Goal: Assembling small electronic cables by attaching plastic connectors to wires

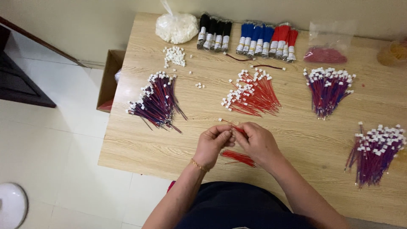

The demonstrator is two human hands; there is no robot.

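Head view. Left hand [210, 143] and right hand [257, 142]: meet at table [296, 135] centre, both pinching one red wire [231, 125]; spare red wires [238, 157] under the wrists, close for reach. Sorted bundles: red pile [253, 93] ahead, purple piles [157, 101] flanking.

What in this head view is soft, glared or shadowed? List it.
Head view: even, soft light, no glare on the pale wooden table; faint shadows under both hands; clear plastic bag of red pieces slightly blurred; edges bow mildly.

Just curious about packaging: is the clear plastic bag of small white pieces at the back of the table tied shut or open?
Shut: the clear plastic bag of white pieces is gathered into a twisted neck on top.
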